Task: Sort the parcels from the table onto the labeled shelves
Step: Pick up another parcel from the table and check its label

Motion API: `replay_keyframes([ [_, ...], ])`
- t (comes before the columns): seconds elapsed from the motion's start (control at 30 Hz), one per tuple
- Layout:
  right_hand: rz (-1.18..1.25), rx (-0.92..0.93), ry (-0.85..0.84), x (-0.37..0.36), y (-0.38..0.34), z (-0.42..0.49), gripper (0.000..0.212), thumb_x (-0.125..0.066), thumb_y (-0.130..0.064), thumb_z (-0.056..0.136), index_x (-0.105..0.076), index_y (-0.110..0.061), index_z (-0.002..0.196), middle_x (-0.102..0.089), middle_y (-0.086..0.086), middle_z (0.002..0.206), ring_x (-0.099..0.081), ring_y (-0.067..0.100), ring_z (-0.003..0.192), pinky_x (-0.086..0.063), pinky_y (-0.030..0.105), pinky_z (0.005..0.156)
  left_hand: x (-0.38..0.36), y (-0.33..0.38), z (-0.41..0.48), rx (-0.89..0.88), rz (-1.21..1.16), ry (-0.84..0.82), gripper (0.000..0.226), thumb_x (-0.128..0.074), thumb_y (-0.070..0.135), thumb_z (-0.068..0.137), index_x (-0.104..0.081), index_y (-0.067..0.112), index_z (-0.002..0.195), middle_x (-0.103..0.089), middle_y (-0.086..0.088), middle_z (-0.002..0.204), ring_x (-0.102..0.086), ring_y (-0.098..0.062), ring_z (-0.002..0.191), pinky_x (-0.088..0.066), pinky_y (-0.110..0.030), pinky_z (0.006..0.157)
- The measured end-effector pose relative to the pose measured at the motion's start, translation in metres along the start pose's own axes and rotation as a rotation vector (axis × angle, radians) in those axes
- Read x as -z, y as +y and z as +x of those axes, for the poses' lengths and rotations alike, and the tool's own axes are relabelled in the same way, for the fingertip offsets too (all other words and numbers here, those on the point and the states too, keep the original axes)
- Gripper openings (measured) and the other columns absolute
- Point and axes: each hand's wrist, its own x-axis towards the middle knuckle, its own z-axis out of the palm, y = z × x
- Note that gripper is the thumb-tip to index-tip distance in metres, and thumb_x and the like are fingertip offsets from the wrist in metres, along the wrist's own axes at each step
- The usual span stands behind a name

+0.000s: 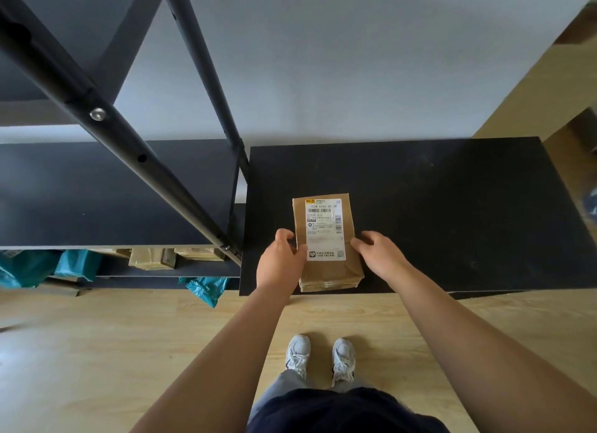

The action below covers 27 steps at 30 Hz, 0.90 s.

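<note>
The black shelving [106, 190] fills nine o'clock, its uprights cut off at the top. The black table [436, 213] spans three o'clock. On its near edge lies a brown parcel [326, 271], its label print too small to read. Left hand [280, 260] and right hand [381, 255] grip its sides, fingertips partly hidden.

cardboard parcel [326, 238], matt table [436, 206], wood floor [129, 352]

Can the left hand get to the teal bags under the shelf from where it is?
Probably not yet. The left hand is on the box on the table, and the shelf covers most of the teal bags; it would need to let go and reach low.
</note>
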Motion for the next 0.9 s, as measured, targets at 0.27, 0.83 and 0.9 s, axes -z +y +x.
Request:
replay_keyframes([
  [0.27,0.171,-0.058,-0.151,0.0,0.001,-0.003,0.058,-0.04,-0.05,0.101,-0.036,-0.024,0.152,-0.051,0.003,0.147,-0.047,0.025,0.133,-0.036,0.032,0.091,-0.006,0.007,0.008,0.207,-0.366,-0.275,0.04,-0.054,0.034,0.099,-0.052,0.019,0.136,-0.065,-0.003,0.129,-0.063,-0.017,0.106,-0.054,-0.035,0.09],
  [0.83,0.482,0.119,-0.012,0.037,0.004,-0.045,0.045,-0.058,-0.053,0.09,-0.056,-0.025,0.125,-0.066,-0.006,0.116,-0.063,0.015,0.109,-0.052,0.037,0.09,0.048,0.042,-0.03,0.134,-0.665,-0.23,0.042,-0.067,0.024,0.091,-0.059,0.019,0.132,-0.073,0.0,0.112,-0.068,-0.013,0.103,-0.057,-0.032,0.088],
  [0.9,0.521,0.177,-0.003,0.045,0.001,-0.057,0.038,-0.061,-0.05,0.09,-0.059,-0.025,0.118,-0.069,-0.008,0.111,-0.065,0.013,0.106,-0.052,0.036,0.092,0.061,0.047,-0.035,0.108,-0.671,-0.218,0.043,-0.071,0.023,0.088,-0.062,0.019,0.13,-0.074,0.001,0.11,-0.07,-0.014,0.102,-0.057,-0.033,0.09],
])
